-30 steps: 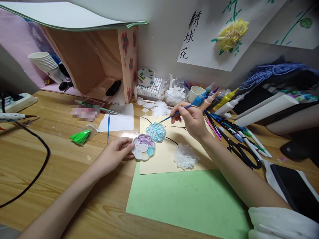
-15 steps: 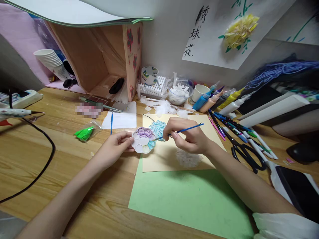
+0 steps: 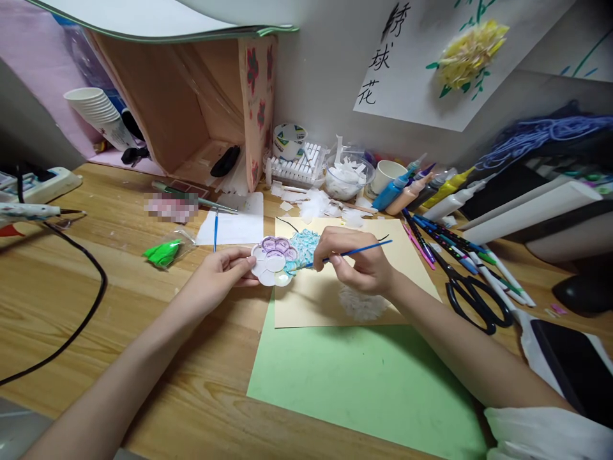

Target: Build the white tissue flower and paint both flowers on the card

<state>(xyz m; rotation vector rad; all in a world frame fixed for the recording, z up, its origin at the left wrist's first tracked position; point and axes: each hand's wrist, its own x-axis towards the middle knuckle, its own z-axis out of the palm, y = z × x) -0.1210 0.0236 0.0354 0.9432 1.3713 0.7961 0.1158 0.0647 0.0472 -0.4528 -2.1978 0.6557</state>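
My left hand (image 3: 228,268) is closed on the edge of a white flower-shaped paint palette (image 3: 268,268), whose wells hold purple and blue paint. A blue paintbrush (image 3: 361,248) is pinched in my right hand (image 3: 354,259), its tip at the blue well on the palette's right side. Just behind lies a blue paper flower (image 3: 306,243) on a cream sheet (image 3: 311,313), partly hidden by my right hand and the palette. Below my right hand, a white paper flower (image 3: 363,303) lies on the same sheet. Under that is a green sheet (image 3: 364,390).
Scissors (image 3: 472,297), pens (image 3: 445,246) and a dark phone-like object (image 3: 569,358) lie to the right. Paint bottles (image 3: 395,191), a bowl of paper scraps (image 3: 348,182) and a cardboard box (image 3: 258,115) stand behind. A glue gun (image 3: 31,211) and its black cord are left.
The palette has shifted slightly up and left in view. The brush tip stays at its blue well. My right hand has barely moved, and the camera view has shifted a little.
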